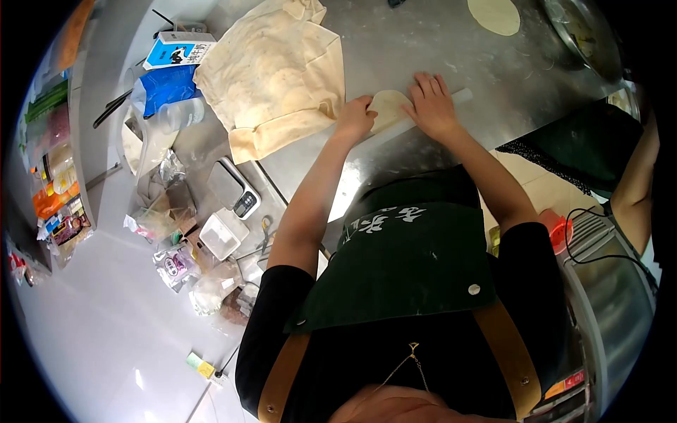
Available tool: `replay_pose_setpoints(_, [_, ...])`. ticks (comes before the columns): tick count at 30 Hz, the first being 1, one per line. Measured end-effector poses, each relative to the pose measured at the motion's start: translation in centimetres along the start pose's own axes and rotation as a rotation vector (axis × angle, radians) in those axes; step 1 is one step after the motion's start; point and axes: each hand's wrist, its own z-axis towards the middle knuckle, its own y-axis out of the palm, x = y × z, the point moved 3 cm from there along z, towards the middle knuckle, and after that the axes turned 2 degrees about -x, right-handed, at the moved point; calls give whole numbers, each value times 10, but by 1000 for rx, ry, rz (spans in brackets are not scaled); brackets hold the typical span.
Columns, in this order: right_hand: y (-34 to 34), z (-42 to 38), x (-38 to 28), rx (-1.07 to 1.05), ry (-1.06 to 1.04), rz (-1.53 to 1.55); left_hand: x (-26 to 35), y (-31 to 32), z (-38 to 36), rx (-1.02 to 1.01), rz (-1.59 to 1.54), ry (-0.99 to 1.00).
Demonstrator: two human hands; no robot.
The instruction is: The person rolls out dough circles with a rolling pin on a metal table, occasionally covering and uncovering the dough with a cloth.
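A thin pale dough round [389, 111] lies on the steel worktop between my hands. My left hand [356, 118] is closed at the round's left edge, its fingers curled and the thumb against the dough. Across the near side of the round runs a white rolling pin [460, 96], its right end sticking out past my right hand. My right hand [431, 106] rests flat on the pin with its fingers stretched forward. Part of the pin is hidden under that hand.
A cream cloth [282, 77] lies left of my hands, lumpy over something covered. Another dough round [495, 15] and a metal bowl [582, 32] are at the far right. A milk carton [176, 51], kitchen scale [236, 189] and scissors [266, 229] stand left. Another person's arm [635, 190] shows right.
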Motion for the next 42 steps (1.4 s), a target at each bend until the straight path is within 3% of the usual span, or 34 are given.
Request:
replay_pose_setpoints(2, [12, 1, -2, 53, 112, -73, -2, 1, -1, 8, -84, -15])
replay_pose_setpoints(5, [18, -23, -2, -18, 118, -119, -2, -3, 6, 28, -187, 6])
replay_pose_setpoints(8, [20, 12, -2, -100, 182, -190, -14, 4, 19, 56, -277, 81])
replay_pose_setpoints(10, [20, 25, -5, -45, 208, -155, -20, 5, 28, 41, -366, 64])
replay_pose_setpoints(14, [23, -8, -3, -49, 192, -149, -19, 2, 37, -10, -288, 59])
replay_pose_setpoints(17, [22, 7, -5, -124, 217, -224, -5, -5, 35, -78, -106, 73])
replay_pose_setpoints(20, [26, 41, -5, -58, 238, -206, 9, -8, 38, -125, 100, 102])
replay_pose_setpoints(22, [27, 29, -5, -14, 194, -157, 12, -4, 38, -32, 222, 183])
replay_pose_setpoints(28, [-1, -61, 7, -105, -72, 61, 58, -15, -5, -63, 331, 52])
replay_pose_setpoints(31, [-15, -78, 21, -157, -152, 52, 54, -17, -19, 53, 95, 205])
replay_pose_setpoints(34, [-23, -70, 22, -179, -198, 49, 36, -16, -11, -26, 166, 9])
replay_pose_setpoints(38, [-32, -29, 9, -196, -269, 79, 0, 0, 3, -14, 144, 19])
replay_pose_setpoints(42, [-10, 0, 7, -192, -192, 91, -8, -3, 5, -42, 11, 10])
